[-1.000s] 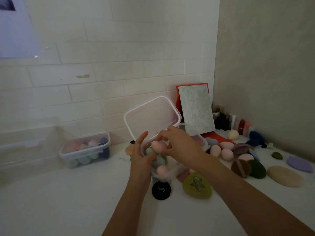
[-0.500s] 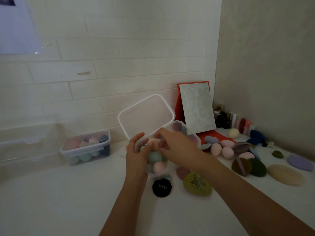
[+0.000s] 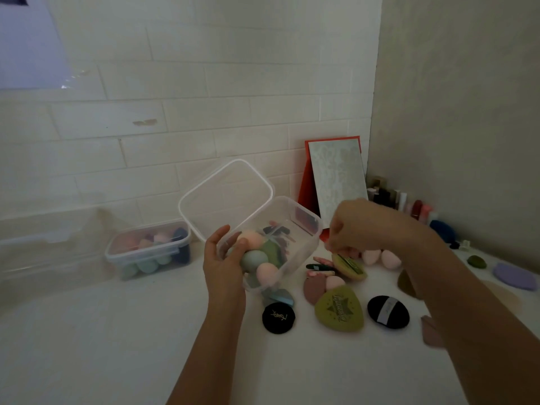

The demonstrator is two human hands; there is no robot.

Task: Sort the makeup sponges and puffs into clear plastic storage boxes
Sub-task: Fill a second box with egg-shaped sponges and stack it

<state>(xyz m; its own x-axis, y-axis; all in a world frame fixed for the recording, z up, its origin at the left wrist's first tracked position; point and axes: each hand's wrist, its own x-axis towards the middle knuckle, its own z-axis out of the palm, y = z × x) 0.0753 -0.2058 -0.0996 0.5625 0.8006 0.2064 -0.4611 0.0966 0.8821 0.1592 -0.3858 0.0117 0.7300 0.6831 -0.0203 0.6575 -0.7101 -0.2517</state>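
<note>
While the left hand (image 3: 225,260) grips the tilted clear storage box (image 3: 305,248), lid (image 3: 225,197) up, egg-shaped sponges (image 3: 254,258) inside, the right hand (image 3: 355,226) hovers right of the box, fingers curled; grasp unclear. Loose puffs (image 3: 339,309) lie on the worktop (image 3: 117,331) below-right of the box.

Head-camera view: a person's left hand (image 3: 223,267) and right hand (image 3: 359,226) are bare, as are both forearms back to the near frame edge. Nails on the fingers (image 3: 221,233) appear short, though dim light blurs them.
</note>
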